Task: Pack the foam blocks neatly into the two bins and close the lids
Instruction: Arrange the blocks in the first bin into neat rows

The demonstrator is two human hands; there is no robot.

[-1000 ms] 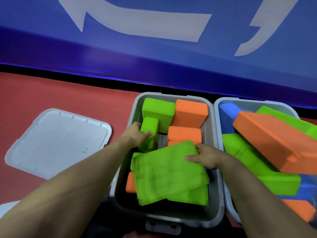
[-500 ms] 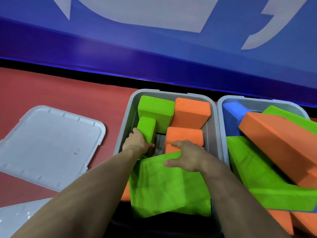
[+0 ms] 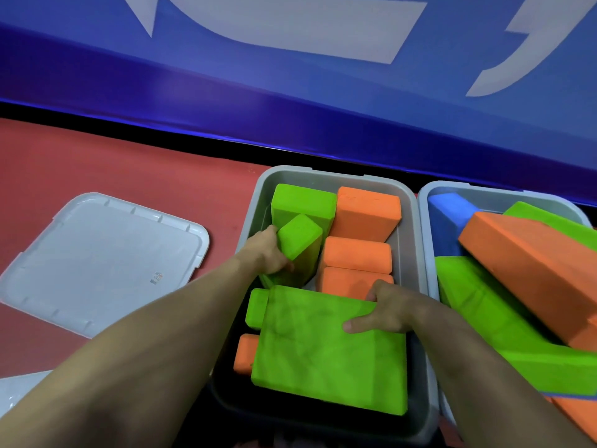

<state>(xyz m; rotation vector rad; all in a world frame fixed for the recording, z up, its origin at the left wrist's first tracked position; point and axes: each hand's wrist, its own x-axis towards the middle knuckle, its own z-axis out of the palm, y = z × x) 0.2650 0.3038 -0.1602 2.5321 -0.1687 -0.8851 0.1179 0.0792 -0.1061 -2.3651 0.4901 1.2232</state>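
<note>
Left hand (image 3: 266, 253): grasping small green block (image 3: 297, 250), tilted, far left in left bin (image 3: 410, 202).
Right hand (image 3: 389, 310): gripping far right corner of large green slab (image 3: 326, 350), near end, same bin.
Right bin (image 3: 429, 195): heaped blocks.

Both bare forearms reached forward and converged from the lower corners of the view. Left hand (image 3: 268, 253): fingers curled round a small green foam block (image 3: 298, 240), thumb on its near face. Right hand (image 3: 387, 310): thumb lay flat atop a large flat green foam block (image 3: 326, 350), fingers curled over its far edge.
</note>
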